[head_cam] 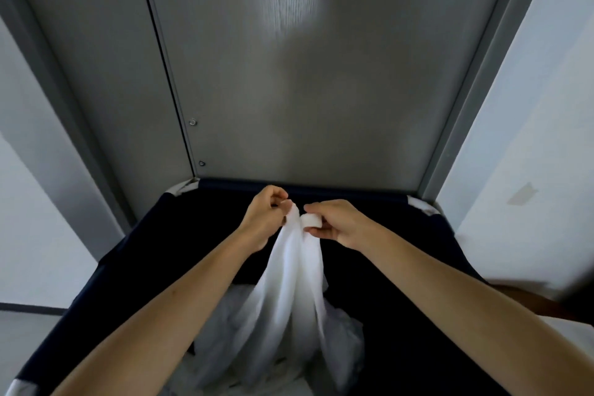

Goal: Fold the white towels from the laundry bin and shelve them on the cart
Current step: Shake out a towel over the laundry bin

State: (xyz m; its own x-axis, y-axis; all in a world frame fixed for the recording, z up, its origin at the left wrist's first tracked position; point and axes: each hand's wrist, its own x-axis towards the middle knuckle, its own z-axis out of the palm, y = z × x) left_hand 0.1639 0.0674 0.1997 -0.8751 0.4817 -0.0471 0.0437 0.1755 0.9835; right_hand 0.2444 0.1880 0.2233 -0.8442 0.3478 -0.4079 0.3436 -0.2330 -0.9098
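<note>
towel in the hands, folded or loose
Loose, not folded: the towel hangs bunched from the left hand and right hand, trailing down into the bin.

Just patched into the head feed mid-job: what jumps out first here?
A white towel hangs in the centre, pinched at its top by the left hand and the right hand, which are close together. It drapes down into the dark bin below, where more white cloth lies. Behind the bin stands a grey door.

Navy laundry bin [418,283], white towels [221,312] inside
</note>
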